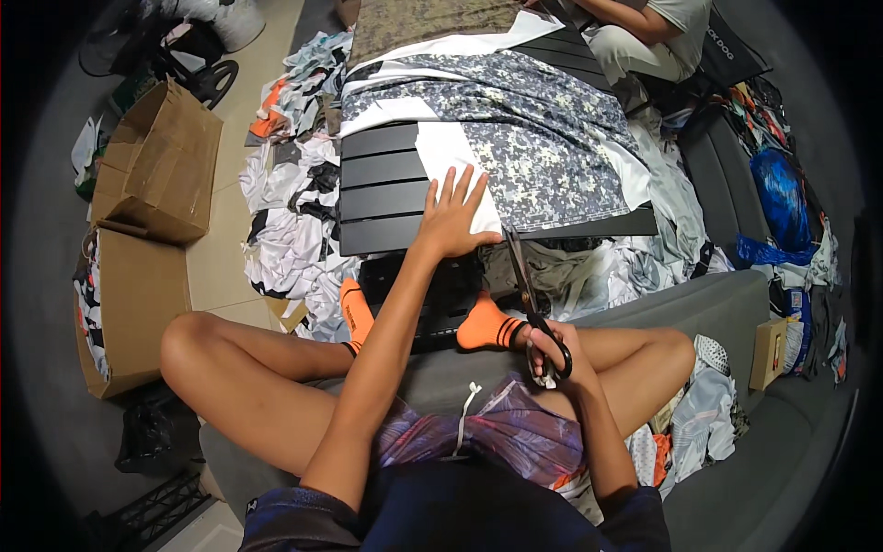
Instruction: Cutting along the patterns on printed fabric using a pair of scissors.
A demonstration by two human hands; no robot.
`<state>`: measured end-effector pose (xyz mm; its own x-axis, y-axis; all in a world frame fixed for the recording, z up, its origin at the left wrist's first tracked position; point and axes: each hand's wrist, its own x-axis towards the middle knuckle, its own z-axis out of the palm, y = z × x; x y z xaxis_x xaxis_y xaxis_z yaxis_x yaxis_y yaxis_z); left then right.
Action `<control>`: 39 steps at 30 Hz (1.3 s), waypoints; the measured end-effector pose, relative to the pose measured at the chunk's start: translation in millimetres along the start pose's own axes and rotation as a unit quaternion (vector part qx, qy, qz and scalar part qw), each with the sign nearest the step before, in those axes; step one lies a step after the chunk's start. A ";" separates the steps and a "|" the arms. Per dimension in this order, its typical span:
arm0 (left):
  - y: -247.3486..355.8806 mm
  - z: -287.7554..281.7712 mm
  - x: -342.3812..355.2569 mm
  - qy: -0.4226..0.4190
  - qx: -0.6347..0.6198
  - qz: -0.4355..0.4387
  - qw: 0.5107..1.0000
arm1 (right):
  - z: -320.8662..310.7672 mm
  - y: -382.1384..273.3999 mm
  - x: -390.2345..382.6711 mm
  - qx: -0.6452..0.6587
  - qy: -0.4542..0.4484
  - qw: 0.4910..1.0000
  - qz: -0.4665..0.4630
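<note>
Fingers (448,189) spread wide and gripping nothing, the left hand (449,228) lies flat on white cloth (446,152) at the front edge of a black slatted table (382,198). Pale lettering marks one chair back (736,48) beyond the table's far right corner. Camouflage cloth (552,175) covers the table just right of those fingers. In front of the table, the right hand (579,361) curls around the handles of one pair of scissors (529,302), blades toward its edge. Two orange socks (483,322) show before the table, two large cardboard boxes (143,304) left of it.
</note>
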<state>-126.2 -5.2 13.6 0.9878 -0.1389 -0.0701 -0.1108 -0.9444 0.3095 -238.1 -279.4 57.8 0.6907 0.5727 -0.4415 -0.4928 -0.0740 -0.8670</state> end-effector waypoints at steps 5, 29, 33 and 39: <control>0.0 -3.1 0.0 -0.008 -0.003 0.006 1.000 | 0.5 -6.0 6.1 -0.009 0.009 1.000 0.014; -4.4 -9.9 1.9 0.018 -0.059 -0.011 0.998 | 9.2 -17.7 22.3 -0.116 0.036 0.992 0.019; -11.9 -28.6 17.8 -0.008 -0.090 0.016 0.996 | 8.3 -6.5 22.0 -0.041 0.021 0.999 -0.013; -29.5 -24.9 39.0 -0.043 -0.041 0.205 0.977 | 6.5 -18.9 27.2 -0.072 0.007 0.997 0.017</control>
<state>-81.7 24.7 25.4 0.8494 -0.5278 -0.0039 -0.4818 -0.7784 0.4024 -213.4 -257.1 63.6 0.6828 0.5556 -0.4744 -0.4367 -0.2102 -0.8747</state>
